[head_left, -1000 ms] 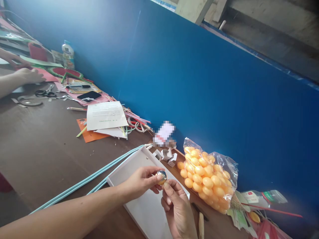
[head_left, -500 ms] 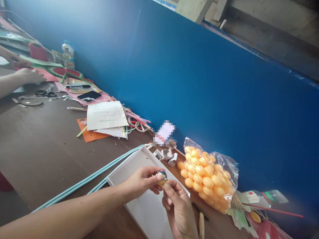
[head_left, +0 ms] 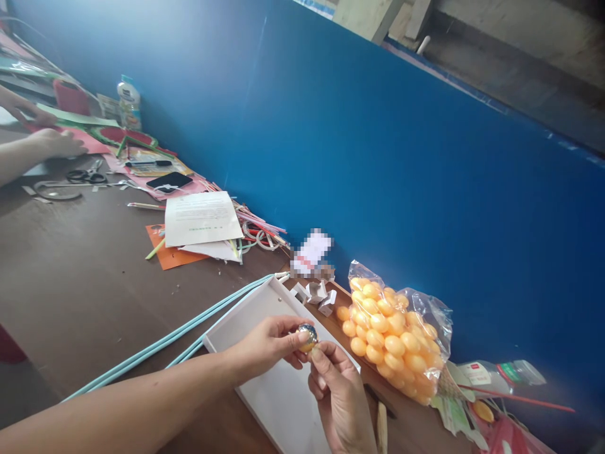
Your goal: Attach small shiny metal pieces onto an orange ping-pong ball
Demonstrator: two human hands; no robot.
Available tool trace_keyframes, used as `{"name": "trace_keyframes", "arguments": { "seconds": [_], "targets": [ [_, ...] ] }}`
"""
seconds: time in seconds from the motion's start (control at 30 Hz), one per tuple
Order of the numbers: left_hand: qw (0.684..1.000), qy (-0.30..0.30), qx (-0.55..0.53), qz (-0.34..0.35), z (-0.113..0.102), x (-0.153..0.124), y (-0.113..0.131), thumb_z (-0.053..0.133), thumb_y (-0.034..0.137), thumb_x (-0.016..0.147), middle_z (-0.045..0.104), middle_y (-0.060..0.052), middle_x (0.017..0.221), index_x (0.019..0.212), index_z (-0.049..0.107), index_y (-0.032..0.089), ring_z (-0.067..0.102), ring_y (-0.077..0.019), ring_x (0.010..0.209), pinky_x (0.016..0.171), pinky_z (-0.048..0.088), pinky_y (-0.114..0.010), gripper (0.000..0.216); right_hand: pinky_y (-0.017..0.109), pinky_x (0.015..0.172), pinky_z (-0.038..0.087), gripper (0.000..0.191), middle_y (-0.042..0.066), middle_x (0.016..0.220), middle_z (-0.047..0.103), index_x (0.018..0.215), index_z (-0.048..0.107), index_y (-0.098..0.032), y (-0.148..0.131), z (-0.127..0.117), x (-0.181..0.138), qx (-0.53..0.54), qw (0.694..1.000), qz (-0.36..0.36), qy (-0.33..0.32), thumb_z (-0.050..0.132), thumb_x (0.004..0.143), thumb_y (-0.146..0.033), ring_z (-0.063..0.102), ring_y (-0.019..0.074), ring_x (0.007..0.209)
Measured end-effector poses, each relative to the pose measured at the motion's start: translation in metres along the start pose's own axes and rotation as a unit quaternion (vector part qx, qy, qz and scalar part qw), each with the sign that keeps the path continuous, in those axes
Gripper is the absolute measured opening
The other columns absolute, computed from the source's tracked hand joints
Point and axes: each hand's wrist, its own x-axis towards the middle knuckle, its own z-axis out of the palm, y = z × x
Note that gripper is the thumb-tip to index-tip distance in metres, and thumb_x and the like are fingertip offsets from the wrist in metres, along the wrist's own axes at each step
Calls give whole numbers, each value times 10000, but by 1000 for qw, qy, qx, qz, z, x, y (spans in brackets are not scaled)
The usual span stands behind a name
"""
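Observation:
A small shiny metallic ball (head_left: 308, 336) is pinched between the thumb and fingers of my left hand (head_left: 278, 340). Its surface is silver above and reflects gold below. Close against the ball's lower right side, my right hand (head_left: 333, 372) has its thumb and forefinger pressed together. Whatever lies between those fingertips, if anything, is too small to see. Both hands are over a shallow white tray (head_left: 258, 318), its far part showing beyond my left hand. To the right stands a clear plastic bag of orange balls (head_left: 394, 343).
Small white paper pieces (head_left: 319, 296) lie behind the tray, and light blue rods (head_left: 174, 331) run along its left. A plastic bottle (head_left: 496, 373) lies at right. Papers (head_left: 203, 219), scissors (head_left: 87, 174) and another person's hands (head_left: 57, 144) are farther left. A blue partition (head_left: 307, 139) borders the table.

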Motion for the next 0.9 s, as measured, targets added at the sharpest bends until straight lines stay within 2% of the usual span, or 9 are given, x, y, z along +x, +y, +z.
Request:
{"name": "trace_keyframes", "arguments": {
  "seconds": [0.23,0.63,0.9],
  "targets": [
    [1000,0,0,-1,0,0,0,632,472,702,643,-52,764,1118,579,129,585,-133,621,643,492,-302,542,213,432,161,120,-34,603,501,739,601,-166,-1,0,1,-19,1000,3,1,673,737,-262,257,31,462],
    [1000,-3,17,3,0,0,0,616,443,732,639,-42,730,1111,578,122,590,-125,607,621,492,-280,498,205,434,174,101,-52,569,474,747,591,-174,1,0,-2,-8,1000,-6,0,648,767,-254,277,27,459],
    [1000,-1,25,8,-2,0,-1,611,439,738,639,-46,750,1146,549,116,594,-125,614,621,491,-279,524,180,432,241,116,-56,581,507,729,578,-171,-4,7,-3,0,1000,0,-7,649,766,-255,327,22,452]
  ]
}}
